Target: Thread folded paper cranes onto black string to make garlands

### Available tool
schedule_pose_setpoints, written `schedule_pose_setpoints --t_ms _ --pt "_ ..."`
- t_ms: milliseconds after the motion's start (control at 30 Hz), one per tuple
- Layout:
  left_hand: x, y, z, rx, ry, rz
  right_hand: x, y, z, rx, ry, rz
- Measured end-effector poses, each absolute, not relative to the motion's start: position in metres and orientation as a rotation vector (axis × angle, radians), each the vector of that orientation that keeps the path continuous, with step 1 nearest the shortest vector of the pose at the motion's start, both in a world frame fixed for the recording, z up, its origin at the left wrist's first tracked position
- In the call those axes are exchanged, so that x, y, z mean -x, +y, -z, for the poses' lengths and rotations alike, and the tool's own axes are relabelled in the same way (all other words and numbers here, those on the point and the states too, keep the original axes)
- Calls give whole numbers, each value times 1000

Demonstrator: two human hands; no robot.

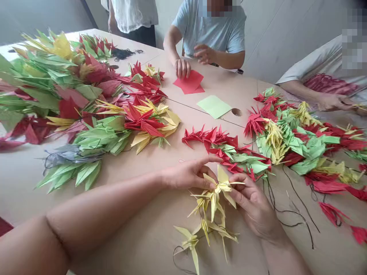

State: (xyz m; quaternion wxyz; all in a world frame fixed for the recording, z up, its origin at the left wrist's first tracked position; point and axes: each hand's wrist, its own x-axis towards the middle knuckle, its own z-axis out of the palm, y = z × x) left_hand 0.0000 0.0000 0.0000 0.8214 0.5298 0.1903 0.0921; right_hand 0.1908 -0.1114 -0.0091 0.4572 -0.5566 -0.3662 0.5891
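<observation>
Snugly, cranes (left hand, right hand)

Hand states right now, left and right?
Left hand: closed, pinching a yellow origami crane.
Right hand: closed, pinching the same crane.

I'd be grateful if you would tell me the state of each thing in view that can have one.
Left hand: pinching the crane strand.
Right hand: gripping the same strand.
Yellow origami crane strand: threaded, raised between the hands, lower cranes on the table.
Red paper: flat, under a co-worker's hand.
Pale green paper square: flat, unfolded.
Red and green crane strand: lying on the table.
Black thread: loose, trailing.
</observation>
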Motion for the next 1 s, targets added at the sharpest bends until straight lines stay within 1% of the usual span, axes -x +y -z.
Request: schedule_pose_setpoints --t_ms 300,700,1000 --pt "-1 0 -3 -984 391 -223 -187 -110 1 1298 -813 -1402" --pt "3 4 5 -948 335 -217 -187 -107 1 1269 -881 -1279" --pt "2 3 3 -980 319 -223 -188 -110 -1 1233 -681 -1426"
